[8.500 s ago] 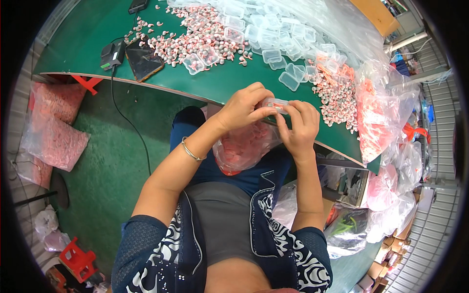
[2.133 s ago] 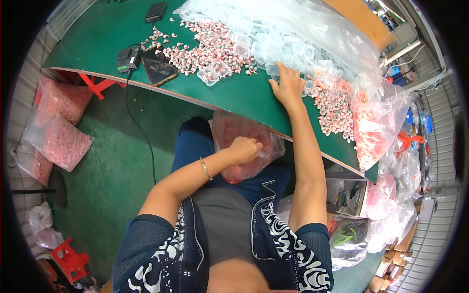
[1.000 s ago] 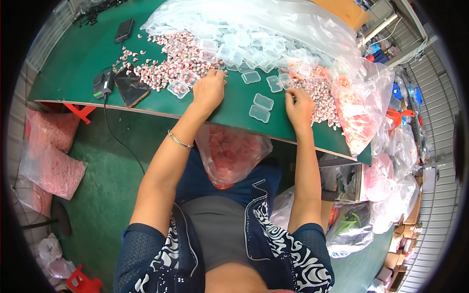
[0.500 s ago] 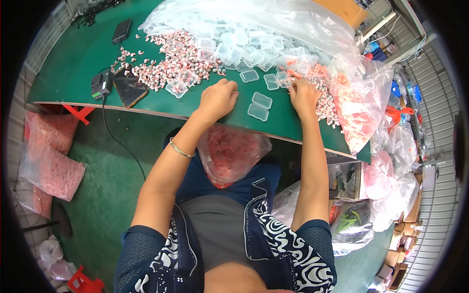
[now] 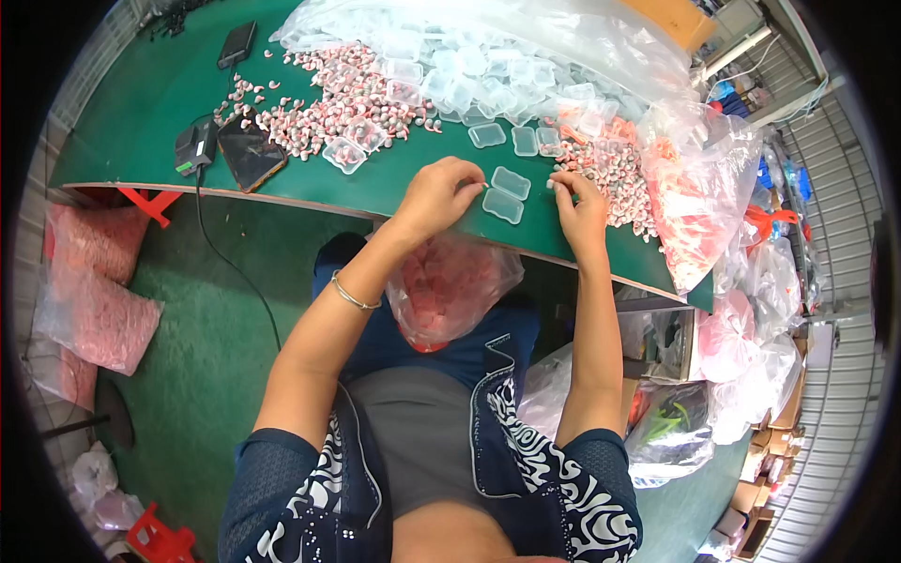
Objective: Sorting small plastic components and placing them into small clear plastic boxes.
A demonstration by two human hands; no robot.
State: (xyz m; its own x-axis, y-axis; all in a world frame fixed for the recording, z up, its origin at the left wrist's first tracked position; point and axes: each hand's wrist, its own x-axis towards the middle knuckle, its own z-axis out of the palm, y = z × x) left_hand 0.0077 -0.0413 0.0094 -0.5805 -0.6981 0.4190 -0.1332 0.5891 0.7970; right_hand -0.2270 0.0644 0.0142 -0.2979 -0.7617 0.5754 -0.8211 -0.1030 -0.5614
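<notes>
Left hand (image 5: 435, 198) and right hand (image 5: 583, 214) pinching small pieces (image 5: 550, 185), clear box (image 5: 504, 205) between, green-labelled device (image 5: 195, 146)

A green-topped bench (image 5: 361, 186) spreads beneath and beyond the left hand (image 5: 437, 202), its front edge curving past on the near side. Below and left of that hand lies a green floor (image 5: 202, 375), with a red plastic stool (image 5: 158, 538) farther down. A pale ribbed wall (image 5: 94, 84) stands far left; another grey ribbed wall (image 5: 842, 244) rises well right of the right hand (image 5: 582, 211), above cardboard boxes (image 5: 749, 493).
</notes>
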